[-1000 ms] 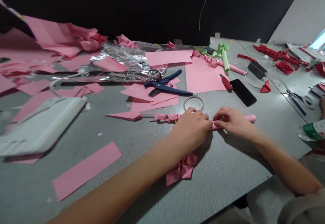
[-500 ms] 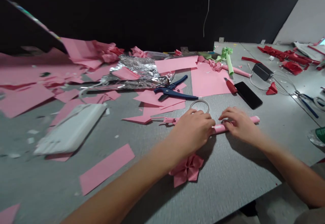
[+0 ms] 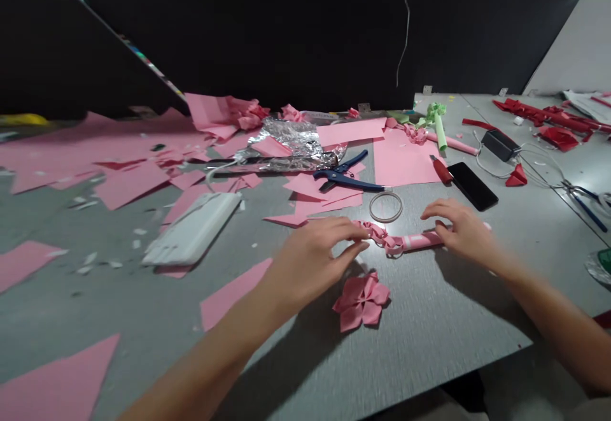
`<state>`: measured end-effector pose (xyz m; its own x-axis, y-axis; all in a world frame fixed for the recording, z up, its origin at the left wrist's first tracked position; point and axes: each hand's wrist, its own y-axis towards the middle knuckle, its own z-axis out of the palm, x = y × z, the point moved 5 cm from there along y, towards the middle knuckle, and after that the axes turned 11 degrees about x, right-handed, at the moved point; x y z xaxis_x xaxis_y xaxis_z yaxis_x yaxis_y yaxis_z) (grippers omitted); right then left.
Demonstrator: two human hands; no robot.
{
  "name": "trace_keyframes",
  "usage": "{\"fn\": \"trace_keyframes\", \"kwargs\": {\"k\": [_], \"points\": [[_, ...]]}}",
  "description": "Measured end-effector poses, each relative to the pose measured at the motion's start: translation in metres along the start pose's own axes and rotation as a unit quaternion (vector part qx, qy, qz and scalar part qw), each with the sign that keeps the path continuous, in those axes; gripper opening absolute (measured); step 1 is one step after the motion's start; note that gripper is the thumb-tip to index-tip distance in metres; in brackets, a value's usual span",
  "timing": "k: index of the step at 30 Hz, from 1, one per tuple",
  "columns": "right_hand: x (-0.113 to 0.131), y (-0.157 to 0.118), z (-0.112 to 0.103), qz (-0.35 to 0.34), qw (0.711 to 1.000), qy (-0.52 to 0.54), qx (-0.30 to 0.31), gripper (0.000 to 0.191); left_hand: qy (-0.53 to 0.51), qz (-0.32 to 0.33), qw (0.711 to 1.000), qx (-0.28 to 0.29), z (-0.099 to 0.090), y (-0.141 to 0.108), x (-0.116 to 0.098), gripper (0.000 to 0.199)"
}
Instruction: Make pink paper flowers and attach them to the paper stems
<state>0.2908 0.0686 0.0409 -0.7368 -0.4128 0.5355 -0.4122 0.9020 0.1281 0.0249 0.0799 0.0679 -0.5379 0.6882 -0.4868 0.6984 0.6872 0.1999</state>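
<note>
My left hand [image 3: 322,255] is over the left part of a pink paper stem, thumb and fingertips slightly apart at its twisted, folded section [image 3: 379,233]. The stem's far left end is hidden behind this hand. The smooth rolled tube [image 3: 422,240] of the same stem lies on the table towards my right hand [image 3: 456,230]. That hand's fingers are spread, with the thumb at the tube and the index finger raised above it. Below the stem lies a folded pink paper flower [image 3: 363,301]. A thin wire ring [image 3: 386,207] lies just beyond the stem.
Blue-handled pliers [image 3: 346,176], crumpled foil [image 3: 291,137] and pink paper sheets [image 3: 405,160] lie farther back. A red cutter [image 3: 442,170] touches a black phone [image 3: 472,185]. At left is a white power bank [image 3: 193,230]. Green and red paper pieces lie behind at right.
My left hand has moved left along the stem, uncovering its twisted section and the wire ring. The right hand stays by the tube. The camera view has shifted left.
</note>
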Motion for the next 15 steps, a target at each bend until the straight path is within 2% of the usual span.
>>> {"fn": "trace_keyframes", "kwargs": {"k": [4, 7, 10, 15], "points": [[0.004, 0.002, -0.008, 0.002, 1.000, -0.018, 0.006, 0.035, 0.012, 0.000, 1.000, 0.002, 0.018, -0.010, 0.006, 0.010], [0.009, 0.005, -0.010, -0.004, 1.000, -0.024, 0.007, 0.027, 0.015, 0.002, 1.000, 0.003, 0.022, -0.010, 0.006, 0.011], [0.013, 0.018, -0.005, -0.018, 0.999, -0.034, 0.026, 0.022, 0.023, -0.001, 1.000, 0.006, 0.020, -0.005, 0.006, 0.013], [0.009, 0.063, 0.019, -0.043, 0.987, -0.100, 0.115, 0.026, -0.004, -0.030, 1.000, 0.009, 0.007, 0.006, 0.010, 0.016]]}}
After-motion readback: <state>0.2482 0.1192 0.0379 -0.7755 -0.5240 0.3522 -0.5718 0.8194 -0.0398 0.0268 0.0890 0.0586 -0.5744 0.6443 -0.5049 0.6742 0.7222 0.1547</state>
